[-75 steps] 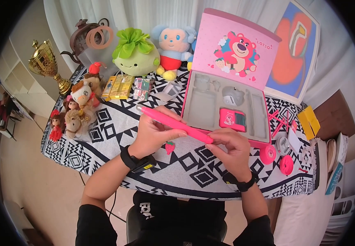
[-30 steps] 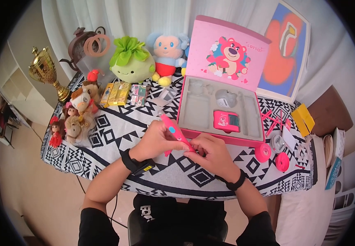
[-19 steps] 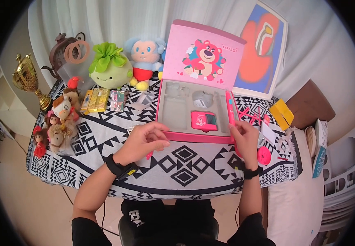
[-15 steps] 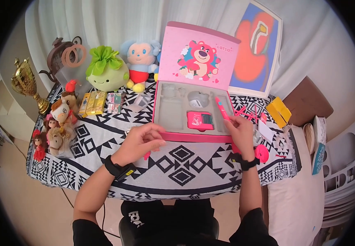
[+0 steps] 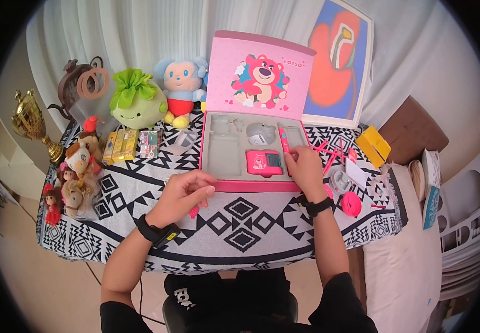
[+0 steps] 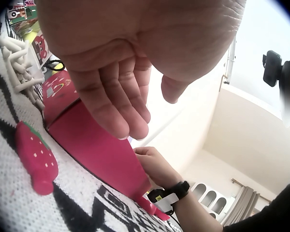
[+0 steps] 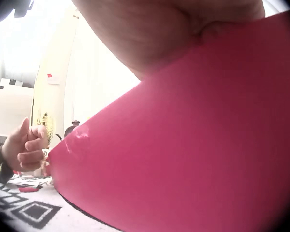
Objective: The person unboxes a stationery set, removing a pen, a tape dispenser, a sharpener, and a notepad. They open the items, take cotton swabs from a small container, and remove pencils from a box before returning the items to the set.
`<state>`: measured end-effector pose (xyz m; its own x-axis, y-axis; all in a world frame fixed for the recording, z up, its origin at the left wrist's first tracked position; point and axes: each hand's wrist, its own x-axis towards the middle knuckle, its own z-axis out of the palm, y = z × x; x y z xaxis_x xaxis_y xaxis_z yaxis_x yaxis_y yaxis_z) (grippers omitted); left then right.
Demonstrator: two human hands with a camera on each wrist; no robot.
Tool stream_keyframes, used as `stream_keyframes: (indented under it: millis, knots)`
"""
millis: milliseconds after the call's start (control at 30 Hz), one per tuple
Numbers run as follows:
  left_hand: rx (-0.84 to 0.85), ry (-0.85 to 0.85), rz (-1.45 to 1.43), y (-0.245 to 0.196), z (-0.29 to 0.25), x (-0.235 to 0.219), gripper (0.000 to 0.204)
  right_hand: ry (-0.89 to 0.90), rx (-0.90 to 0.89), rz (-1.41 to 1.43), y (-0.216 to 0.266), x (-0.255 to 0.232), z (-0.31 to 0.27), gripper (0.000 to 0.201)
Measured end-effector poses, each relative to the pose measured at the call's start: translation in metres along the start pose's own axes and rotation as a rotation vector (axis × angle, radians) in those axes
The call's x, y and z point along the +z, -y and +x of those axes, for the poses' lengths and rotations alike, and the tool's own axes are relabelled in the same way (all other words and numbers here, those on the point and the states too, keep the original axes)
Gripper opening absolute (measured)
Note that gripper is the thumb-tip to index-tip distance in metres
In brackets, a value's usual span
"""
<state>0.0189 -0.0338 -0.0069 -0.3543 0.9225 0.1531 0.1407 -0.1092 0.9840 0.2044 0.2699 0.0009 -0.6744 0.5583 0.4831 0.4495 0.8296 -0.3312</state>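
A pink pen-like device (image 5: 285, 140) lies in the right-hand slot of the grey tray in the open pink box (image 5: 251, 186). My right hand (image 5: 305, 169) holds its lower end; in the right wrist view the box wall (image 7: 174, 145) hides the fingertips. Beside the box's front left corner, my left hand (image 5: 183, 195) hangs with relaxed fingers, holding nothing; the left wrist view shows the same hand (image 6: 121, 72) in front of the box wall (image 6: 96, 150). A grey rounded piece (image 5: 260, 134) and a pink device with a dark screen (image 5: 265, 163) sit in the tray.
Plush toys (image 5: 138, 102), small dolls (image 5: 53, 205) and yellow packets (image 5: 120, 146) stand left of the box. Right of it lie pink sticks (image 5: 328, 161), a pink roll (image 5: 351, 204) and a yellow box (image 5: 373, 145). A strawberry-shaped piece (image 6: 37, 157) lies near my left hand.
The pink pen-like device went from between both hands to the box's right slot, carried by my right hand. My left hand let go of it. The head view has shifted.
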Motion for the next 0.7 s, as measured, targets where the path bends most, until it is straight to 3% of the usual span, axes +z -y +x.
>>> stream_keyframes:
  millis: [133,367,700]
  knots:
    - [0.006,-0.011,0.007,0.000,0.000,-0.001,0.019,0.005,-0.005,0.139,-0.002,-0.008,-0.009,0.021]
    - [0.011,-0.013,0.003,-0.001,0.000,0.001,0.017,0.028,-0.039,0.116,-0.005,0.002,-0.005,0.017]
    - [0.048,-0.096,0.116,-0.015,-0.002,-0.011,0.016,-0.075,-0.122,0.176,0.005,-0.002,-0.004,0.015]
